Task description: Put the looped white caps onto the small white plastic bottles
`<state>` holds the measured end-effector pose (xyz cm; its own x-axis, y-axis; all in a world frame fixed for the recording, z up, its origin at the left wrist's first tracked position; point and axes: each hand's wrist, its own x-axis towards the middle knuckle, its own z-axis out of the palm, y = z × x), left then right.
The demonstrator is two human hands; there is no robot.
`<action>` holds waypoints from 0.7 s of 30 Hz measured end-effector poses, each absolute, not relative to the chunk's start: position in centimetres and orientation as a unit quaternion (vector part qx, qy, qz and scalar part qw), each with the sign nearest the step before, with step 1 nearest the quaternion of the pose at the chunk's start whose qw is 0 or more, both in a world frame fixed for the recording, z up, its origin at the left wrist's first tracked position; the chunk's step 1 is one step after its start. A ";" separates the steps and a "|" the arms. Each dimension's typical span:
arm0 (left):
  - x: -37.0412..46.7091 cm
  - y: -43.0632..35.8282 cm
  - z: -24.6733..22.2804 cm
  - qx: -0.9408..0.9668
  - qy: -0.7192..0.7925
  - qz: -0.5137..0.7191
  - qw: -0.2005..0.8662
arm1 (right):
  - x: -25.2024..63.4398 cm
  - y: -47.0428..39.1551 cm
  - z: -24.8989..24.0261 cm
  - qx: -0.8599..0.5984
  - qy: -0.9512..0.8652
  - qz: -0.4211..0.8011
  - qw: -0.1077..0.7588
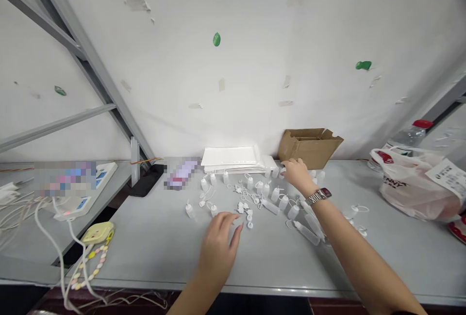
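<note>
My left hand (220, 240) hovers low over the front of the table, thumb and fingers apart, with nothing in it. Close to its fingertips lie small white caps (249, 218). My right hand (297, 175), with a metal watch (319, 195) at the wrist, reaches to the back by an open cardboard box (309, 147). Its fingers are curled in among small translucent squeeze bottles; what they hold, if anything, is hidden. Several such bottles (283, 202) stand between the hands, with strapped caps. A longer clear tube bottle (306, 233) lies under my right forearm.
White flat stacked sheets (233, 157) lie against the wall, beside a purple item (182, 173) and a black phone-like slab (147, 180). A power strip (85, 203), cables and a yellow case (98, 232) occupy the left. At right stand a plastic bag (415, 186) and a red-capped bottle (409, 136).
</note>
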<state>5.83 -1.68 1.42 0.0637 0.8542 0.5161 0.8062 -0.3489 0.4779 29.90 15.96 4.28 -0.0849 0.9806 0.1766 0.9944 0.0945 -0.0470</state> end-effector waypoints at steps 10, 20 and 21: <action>8.0 4.4 0.9 0.753 0.627 0.186 0.076 | 29.2 15.2 5.0 -0.663 -0.745 -0.024 0.066; 9.7 9.2 -0.2 0.752 0.633 0.160 0.087 | 25.2 2.8 3.5 -0.530 -0.821 0.124 0.172; 9.7 9.3 -0.4 0.750 0.634 0.164 0.091 | 24.9 2.1 2.7 -0.530 -0.815 0.157 0.173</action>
<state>9.65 9.31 -0.40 0.1416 0.9812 0.1312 0.9215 -0.1791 0.3445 24.94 2.13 2.70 -0.3780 0.9185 0.1159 0.8097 0.3886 -0.4398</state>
